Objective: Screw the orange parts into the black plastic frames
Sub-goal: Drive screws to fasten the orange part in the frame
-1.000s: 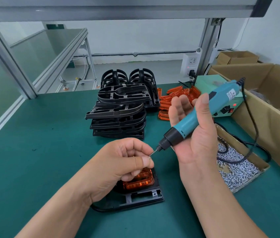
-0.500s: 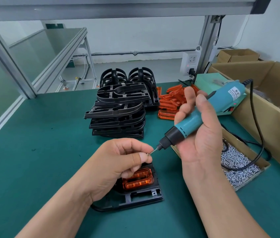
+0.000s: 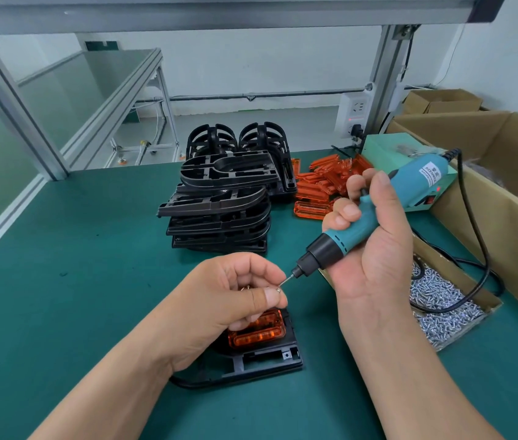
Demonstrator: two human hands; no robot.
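Screw (image 3: 278, 290) pinched in left hand (image 3: 235, 300), right hand (image 3: 375, 249) gripping screwdriver (image 3: 362, 220)

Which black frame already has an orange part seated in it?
The lone frame lying flat below the left hand; the stacked frames behind show no orange.

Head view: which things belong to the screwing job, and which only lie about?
Job: electric screwdriver, screw, orange part, black frame, tray of screws, frame stack, orange pile.
Lying about: large cardboard box, small cardboard box, neighbouring bench.
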